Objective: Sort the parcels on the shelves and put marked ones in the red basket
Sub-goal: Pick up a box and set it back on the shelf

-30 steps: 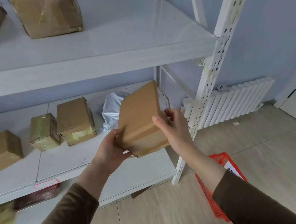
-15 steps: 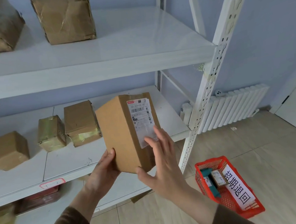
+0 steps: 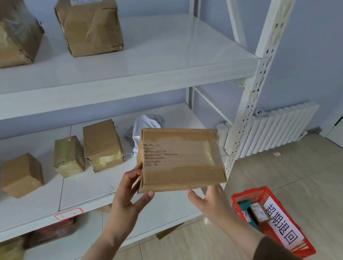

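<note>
Both hands' grip: left hand (image 3: 128, 194) holds parcel (image 3: 181, 157); right hand (image 3: 213, 202) beneath.

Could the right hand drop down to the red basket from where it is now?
Probably yes. The right hand is open under the held parcel, and the red basket sits on the floor just below and right of it, nothing between.

Upper shelf (image 3: 157, 46) rt half free

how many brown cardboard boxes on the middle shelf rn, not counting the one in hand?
3, in a row at the left: a plain box, a tape-wrapped box, a taller box. The held box may hide more behind it.
</note>
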The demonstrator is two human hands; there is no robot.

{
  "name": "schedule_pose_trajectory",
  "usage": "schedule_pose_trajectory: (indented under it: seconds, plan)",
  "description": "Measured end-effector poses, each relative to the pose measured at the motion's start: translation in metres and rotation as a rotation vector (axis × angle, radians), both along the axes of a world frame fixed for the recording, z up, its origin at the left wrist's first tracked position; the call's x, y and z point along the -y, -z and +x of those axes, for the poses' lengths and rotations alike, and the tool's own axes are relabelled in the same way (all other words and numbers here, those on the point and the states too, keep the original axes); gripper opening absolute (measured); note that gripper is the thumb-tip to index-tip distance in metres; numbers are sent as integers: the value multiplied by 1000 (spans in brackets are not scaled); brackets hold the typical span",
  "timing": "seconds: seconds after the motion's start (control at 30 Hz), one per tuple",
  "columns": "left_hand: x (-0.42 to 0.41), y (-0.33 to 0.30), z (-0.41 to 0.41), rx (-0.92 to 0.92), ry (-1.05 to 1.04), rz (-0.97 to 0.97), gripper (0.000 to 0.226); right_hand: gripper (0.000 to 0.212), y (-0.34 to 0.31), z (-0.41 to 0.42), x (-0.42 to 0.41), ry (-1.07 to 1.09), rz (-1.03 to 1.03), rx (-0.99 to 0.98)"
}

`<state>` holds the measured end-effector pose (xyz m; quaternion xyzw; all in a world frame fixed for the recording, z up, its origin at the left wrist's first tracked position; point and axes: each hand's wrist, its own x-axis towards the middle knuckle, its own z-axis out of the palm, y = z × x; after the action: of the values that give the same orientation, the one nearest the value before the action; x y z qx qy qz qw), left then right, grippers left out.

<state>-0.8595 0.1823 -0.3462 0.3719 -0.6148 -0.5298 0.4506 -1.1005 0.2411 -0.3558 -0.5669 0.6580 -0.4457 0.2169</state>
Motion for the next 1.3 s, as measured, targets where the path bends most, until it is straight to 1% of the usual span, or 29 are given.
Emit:
schedule_pose_trajectory:
  seconds: [0.03,0.1,0.13,0.17,0.23,0.37,0.4,0.47,0.53,0.57,0.63,0.67,0.7,0.77,0.8,0.83,0.9,0.97,1.0,1.03,1.1,1.17,1.2,1.27,1.3]
  plan:
    - [-2,0,-2,-30,-5,22,42,39,-3,-1,0,-27,-15,53]
    - [-4,-2,-1,-105,-34,80,44,62,-10,-2,-1,-110,-92,126]
    - [-2,-1,0,-130,-46,111,45,71,-13,-2,1,-129,-136,119]
    - [0,0,3,-146,-64,147,44,73,-15,-1,5,-147,-168,108]
    - [5,3,5,-191,-77,243,39,68,-21,0,13,-139,-194,119]
    - [18,9,2,-270,-76,504,35,40,-33,0,30,-164,-177,225]
    - [20,10,1,-282,-74,563,36,35,-36,-2,33,-164,-148,254]
    - [23,15,-4,-293,-55,668,42,37,-42,-5,37,-161,-94,348]
    - [21,14,-11,-299,-41,752,46,48,-49,-4,40,-116,-75,473]
    - [20,15,-15,-308,-36,781,47,61,-53,-2,42,-79,-53,547]
    - [20,16,-24,-326,-26,813,44,99,-64,-1,44,-41,77,773]
    - [19,16,-29,-334,-32,822,43,108,-67,-2,45,-67,158,881]
    - [19,16,-33,-339,-31,824,42,100,-69,-2,44,-117,228,955]
    - [19,13,-41,-311,-24,814,42,65,-71,-1,37,-208,315,1023]
    - [20,13,-44,-285,-26,806,44,56,-68,-2,33,-222,326,1033]
    - [21,14,-48,-244,-31,782,46,52,-64,-3,30,-211,326,1025]
    - [23,12,-54,-149,-18,714,50,52,-56,-6,27,-197,302,1010]
    - [21,7,-66,-64,17,652,52,63,-50,-9,25,-171,254,968]
    - [18,-1,-75,-30,50,611,49,70,-47,-10,25,-145,226,943]
    - [16,-10,-84,-23,101,576,46,75,-45,-12,25,-113,200,918]
    - [14,-26,-101,-15,161,563,44,78,-41,-17,28,-59,167,875]
    - [19,-30,-112,-23,200,592,41,73,-37,-28,33,-19,141,857]
    - [23,-31,-117,-35,219,604,43,66,-35,-34,35,4,132,851]
    - [33,-28,-129,-45,244,598,61,50,-36,-46,42,69,114,817]
    - [37,-30,-135,-32,243,581,64,44,-36,-53,48,100,113,800]
